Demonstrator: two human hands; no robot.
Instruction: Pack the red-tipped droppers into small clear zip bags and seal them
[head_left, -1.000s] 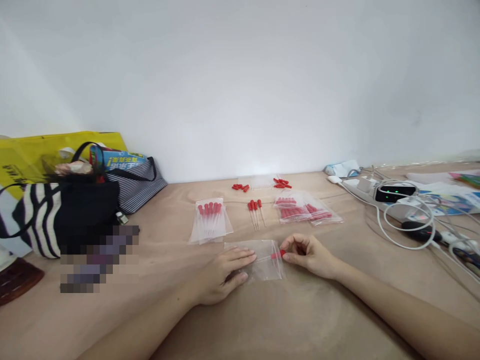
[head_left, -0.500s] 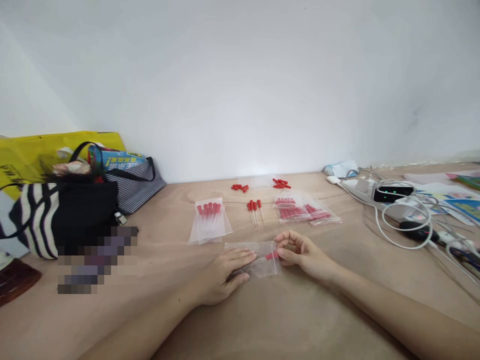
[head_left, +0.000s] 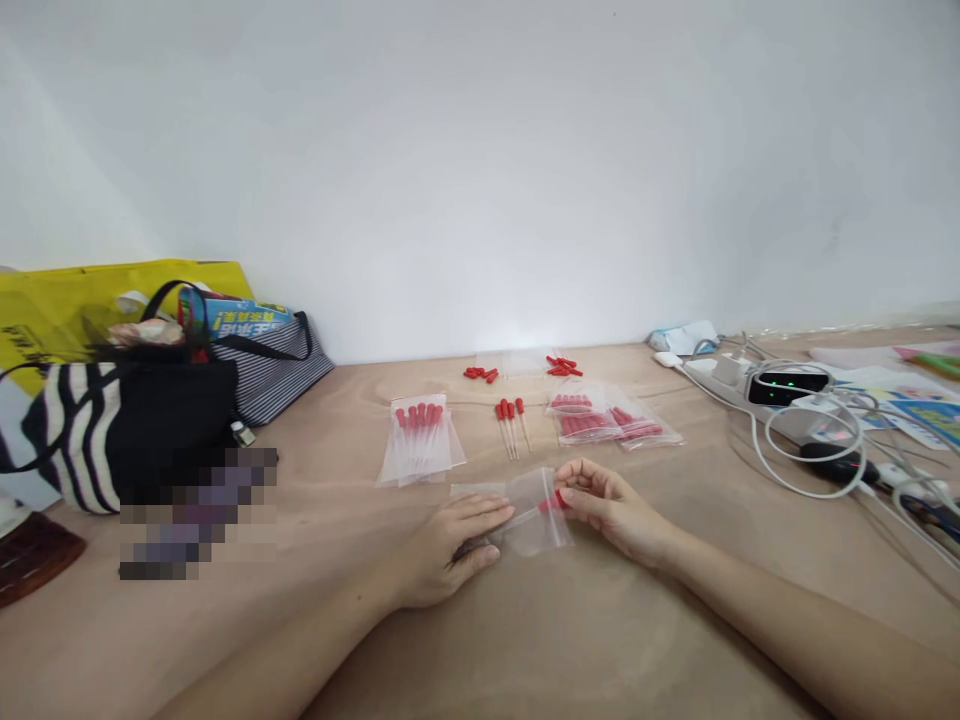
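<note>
A clear zip bag (head_left: 534, 540) lies on the table between my hands. My left hand (head_left: 469, 535) rests over its left part, fingers apart, pressing it down. At the bag's right end, my right hand (head_left: 600, 505) pinches a red rubber piece (head_left: 561, 499) at the opening, partly inside. Three red-topped droppers (head_left: 512, 425) lie beyond the bag. To their left are stacked clear bags (head_left: 420, 440) with several red-topped droppers. Bags of red rubber pieces (head_left: 585, 415) lie to the right.
Loose red pieces (head_left: 480, 374) and thin clear tubes lie near the wall. Black and striped bags (head_left: 172, 430) stand at left. A power strip (head_left: 705, 378), tangled white cables and papers fill the right side.
The bag's right end is raised and has shifted a little to the right. The red piece and my right hand have also moved slightly right. My left hand stays nearly in place.
</note>
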